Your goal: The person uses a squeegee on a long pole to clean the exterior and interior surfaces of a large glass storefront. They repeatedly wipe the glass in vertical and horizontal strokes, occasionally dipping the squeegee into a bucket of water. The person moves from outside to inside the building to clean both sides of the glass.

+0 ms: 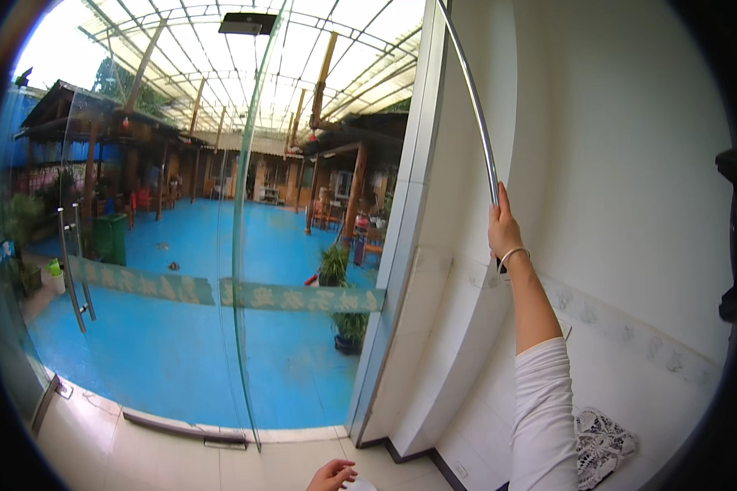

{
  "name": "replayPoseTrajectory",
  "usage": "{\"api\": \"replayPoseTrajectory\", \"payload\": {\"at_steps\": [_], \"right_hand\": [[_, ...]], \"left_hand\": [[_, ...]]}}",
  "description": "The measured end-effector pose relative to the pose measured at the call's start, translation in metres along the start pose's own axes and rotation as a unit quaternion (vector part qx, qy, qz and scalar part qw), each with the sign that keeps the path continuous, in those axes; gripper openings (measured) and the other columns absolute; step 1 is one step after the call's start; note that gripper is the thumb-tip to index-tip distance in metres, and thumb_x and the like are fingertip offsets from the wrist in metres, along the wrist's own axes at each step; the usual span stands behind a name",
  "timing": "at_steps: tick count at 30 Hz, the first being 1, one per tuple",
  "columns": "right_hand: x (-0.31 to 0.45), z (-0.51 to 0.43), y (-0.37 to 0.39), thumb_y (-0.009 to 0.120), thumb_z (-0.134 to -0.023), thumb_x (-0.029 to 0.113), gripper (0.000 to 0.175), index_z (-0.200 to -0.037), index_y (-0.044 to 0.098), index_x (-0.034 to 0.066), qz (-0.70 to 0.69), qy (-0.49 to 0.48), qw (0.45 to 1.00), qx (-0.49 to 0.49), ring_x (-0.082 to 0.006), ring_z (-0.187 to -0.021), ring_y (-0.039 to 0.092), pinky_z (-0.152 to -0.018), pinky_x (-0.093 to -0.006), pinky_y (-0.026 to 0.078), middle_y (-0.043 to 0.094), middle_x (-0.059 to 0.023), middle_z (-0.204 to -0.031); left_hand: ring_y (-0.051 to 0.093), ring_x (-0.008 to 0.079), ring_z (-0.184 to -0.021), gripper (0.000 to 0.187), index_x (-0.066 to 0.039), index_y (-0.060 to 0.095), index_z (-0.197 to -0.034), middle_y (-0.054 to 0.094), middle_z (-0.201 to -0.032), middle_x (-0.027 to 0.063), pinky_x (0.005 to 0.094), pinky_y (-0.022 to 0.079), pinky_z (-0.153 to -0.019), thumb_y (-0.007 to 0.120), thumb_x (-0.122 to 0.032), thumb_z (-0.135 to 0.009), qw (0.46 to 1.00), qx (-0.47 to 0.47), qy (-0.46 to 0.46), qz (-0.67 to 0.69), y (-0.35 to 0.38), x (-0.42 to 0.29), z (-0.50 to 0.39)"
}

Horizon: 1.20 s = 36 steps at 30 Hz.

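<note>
My right hand (505,227) is raised and grips the lower end of a long, thin chrome pole (478,116), which runs up past the top edge of the view beside the white wall. A dark end of the pole shows just under the hand, and a light bangle is on the wrist. Low at the bottom edge, my left hand (333,475) appears with bent fingers; a round white object (360,485), cut off by the frame, lies beside it. Whether the left hand holds that object is unclear.
Glass doors (239,368) with metal handles (77,270) stand ahead, beside a metal door frame (399,245). Beyond are a blue floor, potted plants (333,264) and a green bin (110,239). A wall ledge (460,368) juts out at right, near a lace cloth (602,445).
</note>
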State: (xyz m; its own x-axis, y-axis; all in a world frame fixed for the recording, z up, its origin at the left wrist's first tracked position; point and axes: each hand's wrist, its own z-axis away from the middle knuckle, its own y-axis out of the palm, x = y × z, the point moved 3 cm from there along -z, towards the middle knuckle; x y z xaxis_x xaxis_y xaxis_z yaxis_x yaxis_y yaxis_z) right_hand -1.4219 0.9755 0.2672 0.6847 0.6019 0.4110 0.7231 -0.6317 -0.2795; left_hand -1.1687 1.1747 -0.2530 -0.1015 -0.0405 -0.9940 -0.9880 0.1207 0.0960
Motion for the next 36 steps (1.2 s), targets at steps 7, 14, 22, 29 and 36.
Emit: {"api": "replayPoseTrajectory", "payload": {"at_steps": [7, 14, 22, 29, 36], "right_hand": [[-0.071, 0.144, -0.053, 0.035, -0.098, 0.023, 0.056, -0.149, 0.012, 0.0181, -0.006, -0.049, 0.997, 0.066, -0.0295, -0.088, 0.061, -0.079, -0.0369, 0.05, 0.057, -0.0165, -0.111], [-0.209, 0.533, -0.167, 0.04, -0.097, 0.024, 0.057, -0.147, 0.017, 0.0095, 0.059, 0.172, 0.956, 0.231, -0.0453, -0.064, 0.06, -0.053, -0.0477, 0.047, 0.063, -0.0267, -0.084], [-0.133, 0.888, -0.305, 0.048, -0.094, 0.023, 0.053, -0.141, 0.03, 0.0066, 0.074, 0.399, 0.855, 0.323, -0.044, -0.062, 0.06, -0.051, -0.0464, 0.046, 0.062, -0.0248, -0.076], [-0.097, 0.934, -0.339, 0.05, -0.094, 0.024, 0.049, -0.138, 0.038, 0.0055, 0.061, 0.445, 0.831, 0.329, -0.0422, -0.061, 0.06, -0.05, -0.0448, 0.045, 0.063, -0.0248, -0.08], [-0.126, 0.768, -0.239, 0.05, -0.091, 0.019, 0.057, -0.142, 0.029, 0.0046, -0.002, 0.246, 0.929, 0.276, -0.0429, -0.086, 0.063, -0.068, -0.0449, 0.051, 0.061, -0.0267, -0.108]], "left_hand": [[0.06, 0.0144, -0.097, 0.041, -0.008, 0.041, -0.131, 0.062, -0.11, 0.0086, 0.0265, 0.049, -0.06, 0.049, -0.028, -0.097, 0.995, 0.077, 0.058, 0.022, 0.13, -0.06, -0.04], [0.049, 0.0233, -0.121, 0.068, -0.011, 0.013, -0.146, 0.042, -0.138, 0.0172, 0.0233, 0.047, -0.053, 0.05, -0.038, -0.095, 0.987, 0.113, 0.113, 0.032, 0.221, -0.094, -0.049], [0.058, 0.0226, -0.113, 0.075, -0.008, 0.012, -0.142, 0.053, -0.13, 0.0106, 0.0277, 0.048, -0.059, 0.058, -0.039, -0.091, 0.959, 0.18, -0.181, 0.121, 0.295, 0.086, 0.044], [0.065, 0.0178, -0.082, 0.025, -0.01, 0.052, -0.083, 0.062, -0.076, 0.0039, 0.0351, 0.051, -0.065, 0.05, -0.032, -0.094, 0.941, 0.135, -0.301, 0.072, 0.305, 0.15, 0.103], [0.054, 0.0137, -0.049, 0.035, -0.007, 0.045, -0.088, 0.059, -0.066, 0.0074, 0.0268, 0.041, -0.039, 0.048, -0.042, -0.095, 0.993, 0.094, 0.02, -0.066, 0.257, -0.072, -0.044]]}}
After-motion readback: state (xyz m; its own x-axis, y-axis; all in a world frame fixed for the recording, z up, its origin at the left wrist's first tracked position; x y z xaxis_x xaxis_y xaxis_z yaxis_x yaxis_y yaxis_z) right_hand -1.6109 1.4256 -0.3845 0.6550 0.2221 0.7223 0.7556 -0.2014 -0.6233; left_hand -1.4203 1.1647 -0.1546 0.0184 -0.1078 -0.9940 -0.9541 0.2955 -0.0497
